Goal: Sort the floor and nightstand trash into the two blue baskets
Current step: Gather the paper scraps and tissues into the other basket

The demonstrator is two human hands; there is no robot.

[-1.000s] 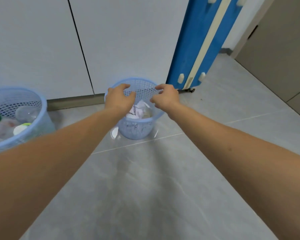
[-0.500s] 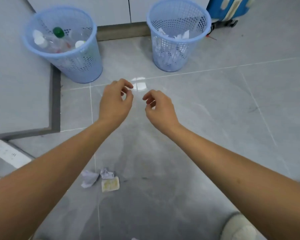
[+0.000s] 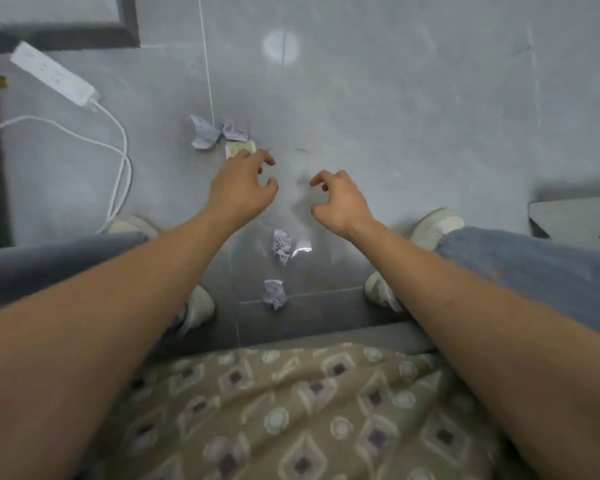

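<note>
Just beyond the empty, half-curled left hand and right hand, crumpled lilac paper scraps and a pale yellow packet are reached for on the grey tiled floor; a pinch is judged next.

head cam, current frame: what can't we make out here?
- Baskets: out of frame, so contents unknown.
- Yellowish packet: near edge under the left hand; contact unclear.
- Power strip: its cable runs off the left edge.
- Paper wads: too blurred to read.
- Right hand: open, empty.
</note>
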